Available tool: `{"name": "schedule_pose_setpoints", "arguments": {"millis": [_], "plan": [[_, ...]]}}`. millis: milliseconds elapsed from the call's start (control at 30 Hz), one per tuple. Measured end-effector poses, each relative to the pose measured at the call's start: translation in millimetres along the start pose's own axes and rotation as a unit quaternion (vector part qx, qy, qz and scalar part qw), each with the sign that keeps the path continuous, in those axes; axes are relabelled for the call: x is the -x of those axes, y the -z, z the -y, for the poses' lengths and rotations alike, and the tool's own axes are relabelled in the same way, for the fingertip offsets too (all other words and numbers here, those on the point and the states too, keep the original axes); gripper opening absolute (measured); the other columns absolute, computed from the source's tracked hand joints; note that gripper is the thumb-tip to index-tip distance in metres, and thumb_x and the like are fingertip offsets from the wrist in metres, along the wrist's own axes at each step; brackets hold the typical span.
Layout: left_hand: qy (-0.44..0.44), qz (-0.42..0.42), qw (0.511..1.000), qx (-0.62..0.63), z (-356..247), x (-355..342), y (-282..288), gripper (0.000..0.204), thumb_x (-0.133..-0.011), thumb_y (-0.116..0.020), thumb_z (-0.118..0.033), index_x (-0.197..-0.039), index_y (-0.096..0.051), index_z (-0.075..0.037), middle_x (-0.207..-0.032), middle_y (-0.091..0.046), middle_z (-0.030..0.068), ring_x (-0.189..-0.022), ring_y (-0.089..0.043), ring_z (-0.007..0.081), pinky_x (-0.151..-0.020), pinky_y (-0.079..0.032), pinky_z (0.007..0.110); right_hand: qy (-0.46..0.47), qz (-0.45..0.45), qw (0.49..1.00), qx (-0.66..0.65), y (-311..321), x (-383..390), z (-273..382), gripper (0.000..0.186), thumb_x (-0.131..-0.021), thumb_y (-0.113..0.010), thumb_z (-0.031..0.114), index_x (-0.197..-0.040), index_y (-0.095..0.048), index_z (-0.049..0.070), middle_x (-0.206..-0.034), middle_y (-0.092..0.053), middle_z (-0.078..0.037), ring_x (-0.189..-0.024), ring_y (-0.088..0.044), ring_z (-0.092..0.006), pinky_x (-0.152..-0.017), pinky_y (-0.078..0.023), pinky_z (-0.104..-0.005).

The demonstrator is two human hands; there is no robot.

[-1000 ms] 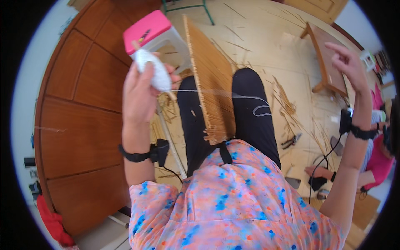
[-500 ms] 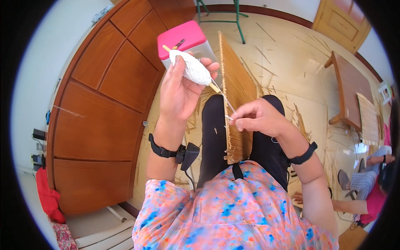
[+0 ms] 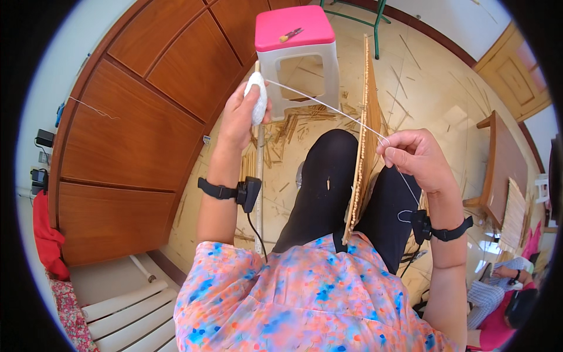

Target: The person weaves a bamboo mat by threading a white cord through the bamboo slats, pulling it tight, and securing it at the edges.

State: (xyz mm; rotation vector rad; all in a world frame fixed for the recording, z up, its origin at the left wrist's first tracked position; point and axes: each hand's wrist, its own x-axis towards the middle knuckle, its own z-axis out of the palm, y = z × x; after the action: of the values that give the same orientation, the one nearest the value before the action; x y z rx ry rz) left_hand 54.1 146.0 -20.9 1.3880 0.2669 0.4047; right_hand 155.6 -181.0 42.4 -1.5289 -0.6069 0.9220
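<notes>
My left hand [image 3: 239,112] is closed round a spool of white string [image 3: 258,101] wound on a thin stick, whose end sticks out at the top. From the spool a taut length of string [image 3: 319,102] crosses in front of the upright straw mat [image 3: 356,170] to my right hand [image 3: 415,154]. Thumb and fingers of that hand pinch the string just right of the mat's edge. A loose tail hangs below it, with a loop on my right thigh. The mat stands on edge between my thighs, its rim bound along a row of stalk ends.
A pink-topped white stool [image 3: 296,26] stands ahead, with small pliers or snips [image 3: 291,35] on it. Cut stalks [image 3: 287,132] litter the floor. Wooden cabinets [image 3: 135,123] line the left. At right are a low wooden table [image 3: 501,158] and another person [image 3: 504,305].
My hands have moved apart, drawing the string out long and taut. The spool has turned upright in my left hand. The view has shifted, and the mat now appears more edge-on.
</notes>
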Motion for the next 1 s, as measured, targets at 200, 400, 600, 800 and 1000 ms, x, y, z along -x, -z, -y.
{"name": "schedule_pose_setpoints", "arguments": {"millis": [200, 400, 600, 800, 1000], "plan": [[0.023, 0.055, 0.988, 0.144, 2.4, 1.6, 6.7, 0.042, -0.093, -0.044, -0.019, -0.130, -0.044, 0.002, -0.095, -0.058, 0.0136, -0.077, -0.055, 0.0205, -0.065, -0.046, 0.032, 0.020, 0.002, 0.999, 0.031, -8.6, -14.4, 14.8, 0.019, -0.085, -0.067, 0.011, -0.099, -0.069, -0.002, -0.077, -0.064, -0.001, -0.067, -0.056, -0.0046, -0.058, -0.042, -0.0182], [-0.072, 0.094, 0.985, 0.128, -28.3, 6.4, -22.9, 0.055, -0.088, -0.052, -0.024, -0.133, -0.039, 0.004, -0.095, -0.058, 0.0139, -0.080, -0.056, 0.0187, -0.068, -0.047, 0.029, 0.032, 0.095, 0.993, 0.065, 32.4, 27.6, 11.2, 0.040, -0.081, -0.068, 0.003, -0.121, -0.062, 0.000, -0.080, -0.065, 0.000, -0.069, -0.058, -0.0043, -0.064, -0.048, -0.0188], [-0.094, 0.166, 0.967, 0.171, -40.9, 1.7, -17.1, 0.052, -0.098, -0.042, -0.026, -0.141, -0.029, -0.001, -0.099, -0.052, 0.0116, -0.077, -0.049, 0.0167, -0.067, -0.041, 0.026, 0.040, -0.152, 0.987, 0.026, 64.3, 102.0, -22.8, 0.042, -0.081, -0.069, 0.006, -0.122, -0.061, -0.001, -0.078, -0.064, -0.001, -0.068, -0.056, -0.0053, -0.063, -0.045, -0.0188], [-0.087, 0.170, 0.961, 0.199, -34.4, 20.3, -50.7, 0.052, -0.094, -0.050, -0.021, -0.136, -0.034, 0.006, -0.105, -0.056, 0.0194, -0.085, -0.056, 0.0224, -0.071, -0.046, 0.031, 0.003, -0.189, 0.979, -0.081, 31.7, 102.7, -76.8, 0.019, -0.085, -0.070, 0.013, -0.099, -0.070, 0.000, -0.085, -0.067, -0.002, -0.072, -0.057, -0.0053, -0.066, -0.045, -0.0184], [-0.070, 0.199, 0.968, 0.135, -34.0, 56.6, -74.2, 0.049, -0.091, -0.050, -0.017, -0.134, -0.038, 0.004, -0.097, -0.060, 0.0196, -0.075, -0.059, 0.0212, -0.066, -0.048, 0.030, 0.062, -0.211, 0.969, -0.109, -5.8, 60.9, -64.6, 0.020, -0.086, -0.070, 0.015, -0.096, -0.068, -0.002, -0.082, -0.063, 0.000, -0.070, -0.053, -0.0046, -0.064, -0.045, -0.0197]]}}
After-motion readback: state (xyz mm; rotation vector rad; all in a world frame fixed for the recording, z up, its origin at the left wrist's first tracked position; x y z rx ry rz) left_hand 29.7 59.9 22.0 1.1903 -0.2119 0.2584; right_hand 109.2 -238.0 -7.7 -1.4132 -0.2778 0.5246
